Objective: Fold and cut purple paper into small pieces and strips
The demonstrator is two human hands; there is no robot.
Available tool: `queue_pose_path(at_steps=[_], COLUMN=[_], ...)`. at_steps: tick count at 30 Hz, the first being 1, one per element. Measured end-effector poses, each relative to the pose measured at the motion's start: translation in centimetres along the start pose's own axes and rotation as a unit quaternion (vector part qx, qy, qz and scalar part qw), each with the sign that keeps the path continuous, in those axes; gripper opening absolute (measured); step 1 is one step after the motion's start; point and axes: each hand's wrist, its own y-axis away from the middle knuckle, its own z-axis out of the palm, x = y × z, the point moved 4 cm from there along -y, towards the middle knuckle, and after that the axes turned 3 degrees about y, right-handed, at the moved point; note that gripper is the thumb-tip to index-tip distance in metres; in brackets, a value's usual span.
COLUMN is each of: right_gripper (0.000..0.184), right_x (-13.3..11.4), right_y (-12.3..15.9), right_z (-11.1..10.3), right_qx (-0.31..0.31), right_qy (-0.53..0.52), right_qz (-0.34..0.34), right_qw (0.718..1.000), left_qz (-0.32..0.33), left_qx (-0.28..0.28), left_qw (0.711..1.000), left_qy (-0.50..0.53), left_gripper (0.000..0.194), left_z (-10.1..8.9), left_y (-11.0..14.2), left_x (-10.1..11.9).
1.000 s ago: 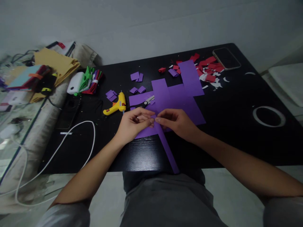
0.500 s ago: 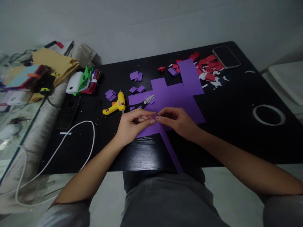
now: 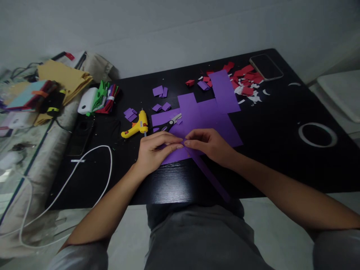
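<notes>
Both hands meet at the end of a long purple paper strip (image 3: 209, 175), whose other end slants down past the front edge of the table. My left hand (image 3: 156, 150) pinches the strip's upper end between thumb and fingers. Close beside it, my right hand (image 3: 209, 144) pinches the same end, fingertips nearly touching the left's. Fingers partly hide the held end. Underneath and behind lie larger purple paper sheets (image 3: 222, 127). Scissors (image 3: 170, 123) with black handles rest on the paper just beyond my left hand, and a yellow glue gun (image 3: 137, 125) lies to their left.
Small folded purple pieces (image 3: 159, 90) sit in groups behind the glue gun. Red and white scraps (image 3: 249, 80) are heaped at the back right by a phone (image 3: 266, 66). A white tape ring (image 3: 317, 135) lies right; a white cable (image 3: 109, 165) loops at left.
The strip's free lower end has swung to the right. Both hands stay pinched together at its upper end, with only slight finger movement. The view has shifted a little.
</notes>
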Motion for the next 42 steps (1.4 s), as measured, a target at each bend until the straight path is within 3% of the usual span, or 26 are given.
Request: queue_pose_path(at_steps=[5,15,42], right_gripper=[0.020,0.015,0.016], right_x=[0.14,-0.03,0.17], right_y=[0.01,0.12,-0.17], right_z=[0.11,0.23,-0.02], right_qx=[-0.001,-0.020,-0.025], right_qy=[0.000,-0.020,-0.024], right_qz=[-0.002,-0.012,-0.016], right_qw=[1.000,1.000,0.999], left_qz=[0.005,0.087,0.100], left_qx=[0.002,0.003,0.004], left_qw=[1.000,0.996,0.994], left_qy=[-0.016,-0.032,-0.041], left_gripper=[0.009,0.014,0.016], left_z=[0.04,0.19,0.22], left_y=[0.12,0.08,0.21], left_x=[0.25,0.60,0.82])
